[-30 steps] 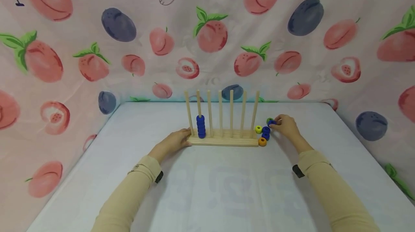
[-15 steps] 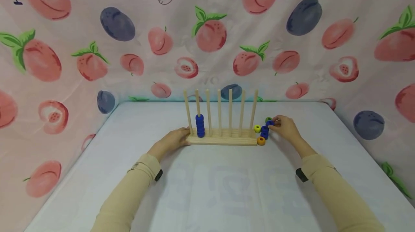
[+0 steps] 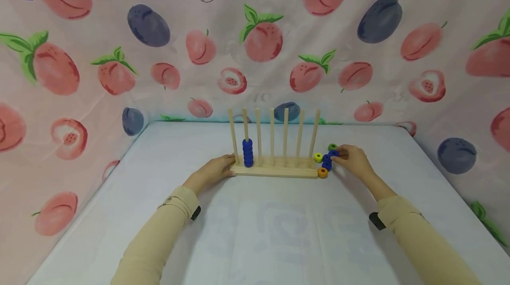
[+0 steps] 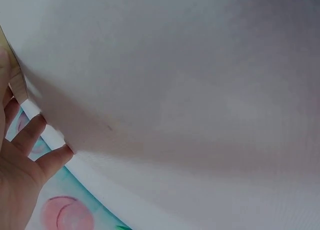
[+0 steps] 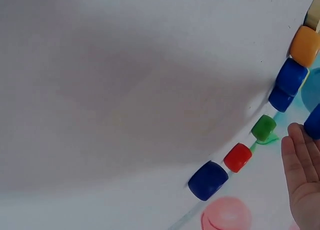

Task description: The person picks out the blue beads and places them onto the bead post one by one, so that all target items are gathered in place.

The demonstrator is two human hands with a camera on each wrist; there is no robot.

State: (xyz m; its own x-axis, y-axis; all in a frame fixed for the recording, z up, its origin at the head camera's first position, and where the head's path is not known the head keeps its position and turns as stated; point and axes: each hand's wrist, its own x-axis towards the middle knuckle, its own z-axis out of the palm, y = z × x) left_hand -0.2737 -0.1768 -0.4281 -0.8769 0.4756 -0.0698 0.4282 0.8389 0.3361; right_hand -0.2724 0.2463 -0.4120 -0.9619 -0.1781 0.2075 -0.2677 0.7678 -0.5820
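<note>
White table (image 5: 125,80), loose beads — orange (image 5: 305,45), blue (image 5: 207,180), green (image 5: 263,127), red (image 5: 237,157) — right hand (image 5: 302,175) at edge.

Pale wooden rack (image 3: 275,171) with blue beads (image 3: 248,152) stacked; loose yellow bead (image 3: 318,157), orange bead (image 3: 322,173), green bead (image 3: 332,147), red bead (image 5: 237,157). White table (image 3: 255,232). Pink backdrop (image 3: 79,46) printed with peaches, plums. Beige sleeves (image 3: 159,236).

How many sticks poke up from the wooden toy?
7, standing in one row on the wooden base. The second stick from the left holds a stack of blue beads; the rest are bare.
</note>
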